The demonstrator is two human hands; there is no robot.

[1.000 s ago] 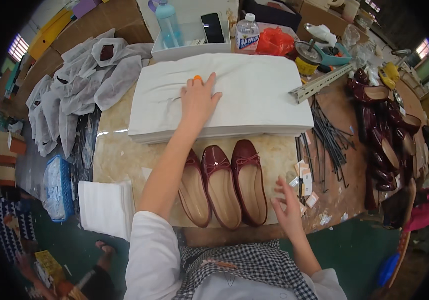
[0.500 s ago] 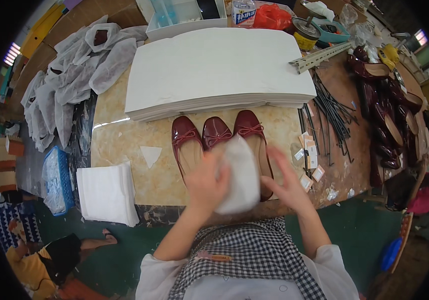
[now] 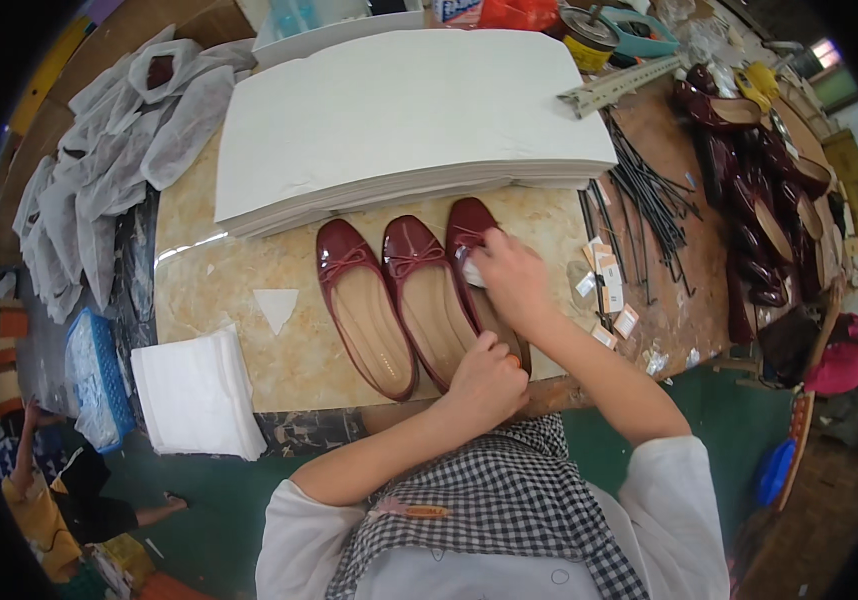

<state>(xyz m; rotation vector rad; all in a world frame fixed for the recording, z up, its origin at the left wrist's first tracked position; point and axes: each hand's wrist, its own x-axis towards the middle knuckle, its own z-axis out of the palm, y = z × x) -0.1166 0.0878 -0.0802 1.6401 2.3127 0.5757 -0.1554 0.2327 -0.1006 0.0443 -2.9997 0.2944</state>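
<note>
Head view: pinching a white wad (image 3: 474, 273), likely crumpled paper, in the right hand (image 3: 517, 285), fingers bunched nearly together, right at the mouth of the rightmost shoe (image 3: 470, 214). Curling the left hand (image 3: 487, 382) into a loose fist at the heel end of the same shoe; can't tell whether gripping the rim or only pressing on it. Wearing a small orange cover (image 3: 514, 361), by the look of it, on one left finger.

Probably stuffing the toe. To do it well: pin the heel down, go in low along the insole, slide the wad forward with flat fingertips. Fill both corners of the toe evenly, stop before bulging the upper. Mind the nails on that glossy finish, likely easy to mark. Avoid shoving sideways into the middle shoe (image 3: 419, 280), just beside on the left, with the leftmost shoe (image 3: 364, 320) next in the row.

Toes pointing away, all three flat on the table (image 3: 194, 280). Beyond the toes, a big stack of white paper (image 3: 419, 110). Out left, a paper scrap (image 3: 276, 308) and folded white sheets (image 3: 194, 395). Out right, paper tags (image 3: 609, 280), black sticks (image 3: 644, 190), then a heap of dark red shoes (image 3: 764, 210).
</note>
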